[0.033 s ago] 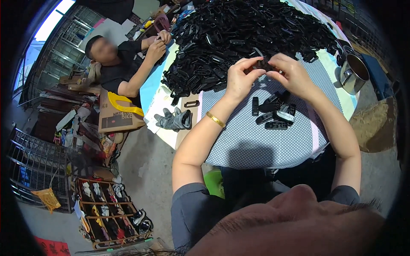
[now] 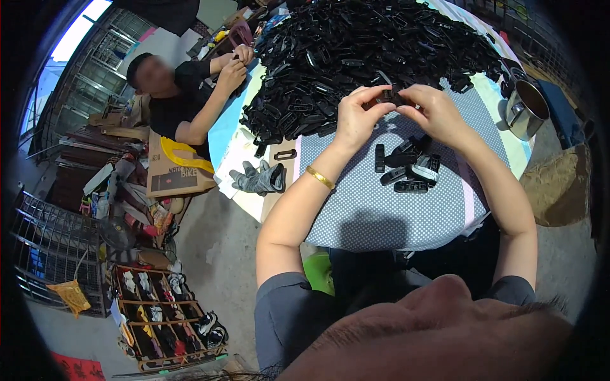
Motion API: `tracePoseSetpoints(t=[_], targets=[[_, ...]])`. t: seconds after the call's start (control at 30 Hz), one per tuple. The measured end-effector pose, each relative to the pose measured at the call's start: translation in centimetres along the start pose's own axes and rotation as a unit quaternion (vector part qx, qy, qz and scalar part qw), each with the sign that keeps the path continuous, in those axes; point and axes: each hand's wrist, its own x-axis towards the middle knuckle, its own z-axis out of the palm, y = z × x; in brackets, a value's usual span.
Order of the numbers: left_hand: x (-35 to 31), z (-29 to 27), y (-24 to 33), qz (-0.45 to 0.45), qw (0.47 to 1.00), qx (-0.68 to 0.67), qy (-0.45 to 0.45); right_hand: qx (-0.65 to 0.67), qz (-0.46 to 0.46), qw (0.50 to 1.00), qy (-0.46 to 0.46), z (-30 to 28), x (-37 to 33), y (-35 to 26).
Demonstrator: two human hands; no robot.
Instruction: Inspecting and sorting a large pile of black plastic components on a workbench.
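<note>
Between my two hands, over the near edge of a big heap of black plastic parts (image 2: 356,57), I hold a small black plastic part (image 2: 395,97). My left hand (image 2: 361,114) pinches its left side with thumb and fingertips. From the other side my right hand (image 2: 433,108) grips it, fingers bent. The fingers cover most of the part, so its exact shape is hidden. Just below my hands, a little group of similar black parts (image 2: 406,166) lies on the dotted tablecloth (image 2: 381,222); one of them shows a shiny, light-catching face.
Grey gloves (image 2: 259,176) and one black frame-like part (image 2: 285,154) lie left of my forearm. A metal mug (image 2: 528,111) stands at the table's right edge. Across on the left, a co-worker (image 2: 184,95) handles something small. A cardboard box (image 2: 175,168) and shoe rack (image 2: 168,314) stand left.
My hands and the part in them stay almost in place. The co-worker's head and hands shift slightly.
</note>
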Motion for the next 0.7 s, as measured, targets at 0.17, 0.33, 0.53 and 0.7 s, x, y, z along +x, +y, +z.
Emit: tracePoseSetpoints(t=[0.17, 0.33, 0.53, 0.7], targets=[[0.0, 0.2, 0.4, 0.041, 0.998, 0.04, 0.023, -0.087, -0.041, 0.995, 0.004, 0.0, 0.0, -0.1], [-0.5, 1.6, 0.8, -0.057, 0.994, -0.088, 0.037, -0.116, -0.019, 0.993, 0.001, 0.7, -0.4, -0.5], [-0.2, 1.2, 0.6, -0.072, 0.972, -0.222, 0.018, 0.113, 0.112, 0.987, 0.002, 1.1, -0.1, -0.3], [0.0, 0.6, 0.4, -0.051, 0.954, -0.292, -0.051, 0.18, 0.182, 0.964, -0.068, 1.3, -0.2, 0.1]])
